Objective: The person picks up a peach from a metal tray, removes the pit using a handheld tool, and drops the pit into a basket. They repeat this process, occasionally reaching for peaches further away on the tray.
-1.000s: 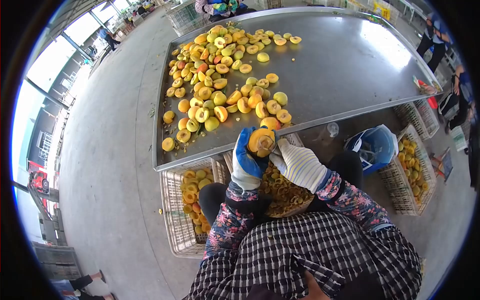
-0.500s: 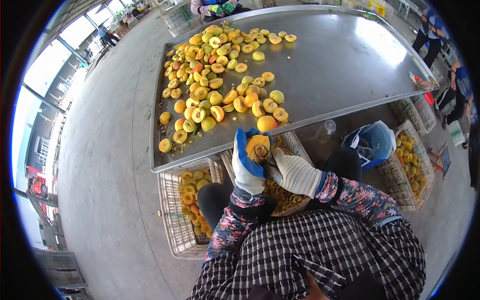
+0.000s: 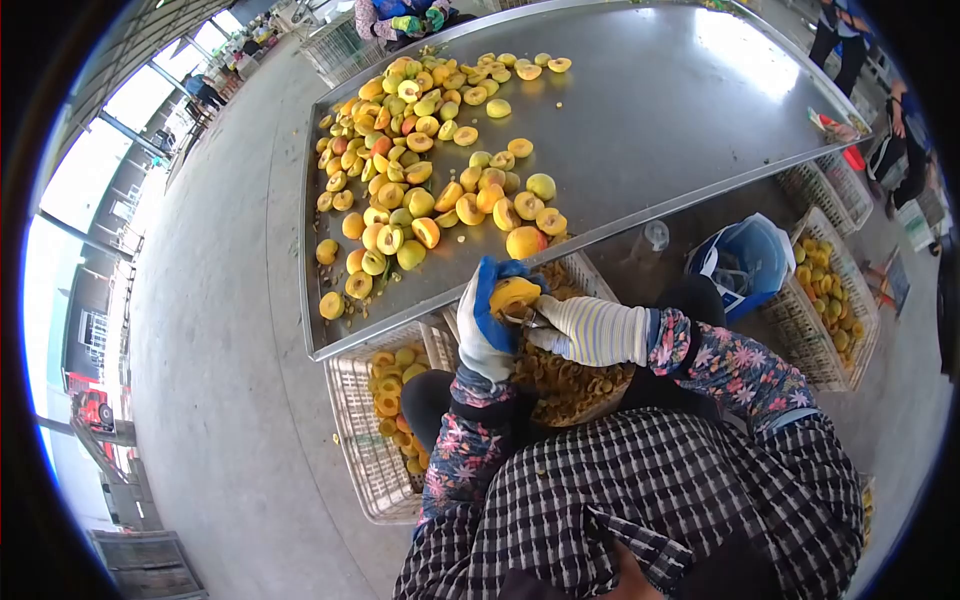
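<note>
My left hand (image 3: 487,330), in a white glove with blue coating, is closed around a halved yellow peach (image 3: 513,293). The cut side faces my right hand. In a striped knit glove, my right hand (image 3: 590,328) is closed on a small metal tool (image 3: 536,318). Its tip is at the peach's pit area; the handle is hidden in my fist. Both hands are just off the near edge of a metal table (image 3: 640,130), above a crate of peach scraps (image 3: 575,390). Many peach halves (image 3: 400,190) lie heaped on the table's left side.
A white plastic crate (image 3: 350,420) with peach halves stands beside my left knee. At right are a blue bucket (image 3: 750,265) and another crate of peaches (image 3: 832,300). A clear plastic cup (image 3: 655,236) is under the table edge. A gloved person (image 3: 405,22) sits across the table.
The peach half has tilted in my left hand, showing less of its cut face. My right hand has turned slightly with the tool at the peach. The whole view has shifted slightly.
</note>
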A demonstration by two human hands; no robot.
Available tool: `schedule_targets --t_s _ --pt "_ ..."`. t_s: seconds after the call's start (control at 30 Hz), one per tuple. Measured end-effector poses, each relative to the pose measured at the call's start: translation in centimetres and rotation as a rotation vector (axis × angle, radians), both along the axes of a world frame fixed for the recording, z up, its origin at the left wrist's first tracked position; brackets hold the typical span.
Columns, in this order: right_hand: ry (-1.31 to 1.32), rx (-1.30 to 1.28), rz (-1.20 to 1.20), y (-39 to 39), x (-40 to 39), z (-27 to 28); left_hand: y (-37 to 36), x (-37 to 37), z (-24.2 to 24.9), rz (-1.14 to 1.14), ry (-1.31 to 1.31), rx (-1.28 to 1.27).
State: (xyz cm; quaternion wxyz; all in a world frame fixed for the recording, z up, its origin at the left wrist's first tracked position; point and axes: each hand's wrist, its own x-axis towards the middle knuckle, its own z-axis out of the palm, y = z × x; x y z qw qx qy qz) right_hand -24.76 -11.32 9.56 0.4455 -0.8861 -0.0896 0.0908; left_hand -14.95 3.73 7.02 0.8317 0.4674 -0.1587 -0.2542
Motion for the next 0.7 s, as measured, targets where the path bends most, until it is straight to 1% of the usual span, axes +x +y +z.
schedule_targets --t_s 0.03,0.07,0.17,0.2,0.3,0.33,0.43,0.47,0.57,0.6,0.7 --pt "-0.015 0.026 0.014 0.0 0.1 -0.6 0.0 0.4 -0.1 -0.128 0.235 -0.108" --pt "-0.124 0.307 -0.001 0.5 -0.2 -1.3 -0.2 0.5 -0.3 -0.089 0.152 -0.008" --pt "0.687 0.856 -0.096 0.4 -1.2 0.8 -0.7 0.1 0.3 -0.139 0.295 -0.135" --pt "0.723 1.021 -0.132 0.9 -1.8 0.9 -0.9 -0.2 0.7 -0.15 0.348 -0.227" --pt "0.795 1.286 -0.137 0.9 -1.9 0.7 -1.5 -0.1 0.9 -0.103 0.489 -0.252" --pt "0.817 1.329 -0.167 0.9 -2.0 0.6 -1.7 0.2 0.4 -0.128 0.518 -0.256" --pt "0.684 1.134 -0.198 1.3 -2.3 0.4 -2.4 0.6 -0.8 -0.044 0.573 -0.197" --pt "0.585 0.959 -0.277 1.9 -2.3 0.1 -2.5 0.9 -1.4 -0.116 0.645 -0.279" --pt "0.423 0.879 -0.239 2.2 -2.9 -0.5 -2.6 0.7 -2.4 -0.061 0.667 -0.354" --pt "0.306 0.837 -0.237 2.6 -2.8 -1.2 -2.5 0.5 -2.5 -0.082 0.669 -0.377" --pt "0.151 0.574 0.049 2.2 -4.1 -2.0 -0.5 1.1 -2.7 0.104 0.397 -0.183"
